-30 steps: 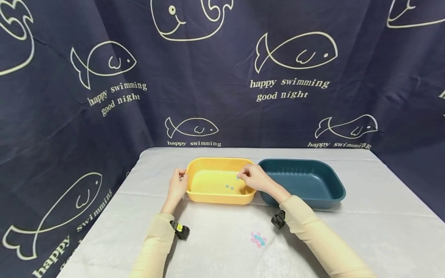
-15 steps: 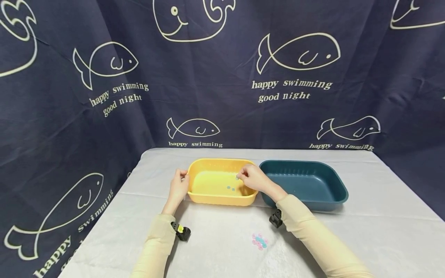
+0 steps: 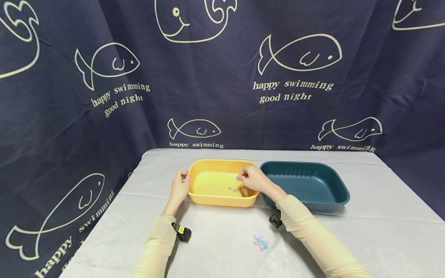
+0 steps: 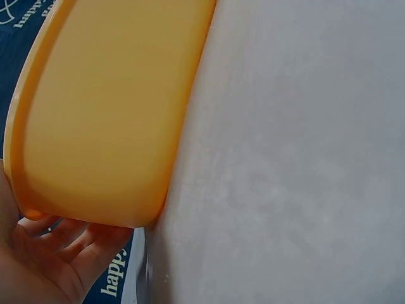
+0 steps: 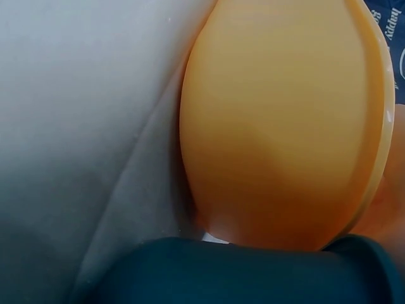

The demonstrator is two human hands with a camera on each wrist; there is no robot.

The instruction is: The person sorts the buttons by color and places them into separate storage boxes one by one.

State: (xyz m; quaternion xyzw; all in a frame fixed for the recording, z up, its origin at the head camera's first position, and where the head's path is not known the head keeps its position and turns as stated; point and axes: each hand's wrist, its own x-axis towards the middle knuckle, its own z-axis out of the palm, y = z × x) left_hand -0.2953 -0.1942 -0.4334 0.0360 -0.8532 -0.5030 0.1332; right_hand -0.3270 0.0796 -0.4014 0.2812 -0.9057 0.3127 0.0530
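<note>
My left hand [image 3: 179, 189] grips the left end of a yellow plastic basin [image 3: 222, 200]. In the left wrist view its fingers [image 4: 79, 244] lie against the basin's outer end wall, with the thumb side at the rim. Over the basin's right end, my right hand [image 3: 255, 179] reaches inside and pinches a small light-blue piece [image 3: 237, 178] between thumb and fingertips. Two similar small blue discs [image 3: 229, 188] lie on the basin floor below it. The right wrist view shows mostly the yellow basin's outer wall [image 5: 278, 126]; the fingertips are hidden there.
A dark teal basin [image 3: 313, 189] stands right beside the yellow one, under my right forearm. Nearer on the white-covered table lies a small cluster of pink and blue discs [image 3: 260, 242]. A navy fish-print curtain [image 3: 222, 88] hangs behind.
The head view has shifted slightly, so everything sits a little lower and further right. Both hands keep their hold, the right one still over the yellow basin.
</note>
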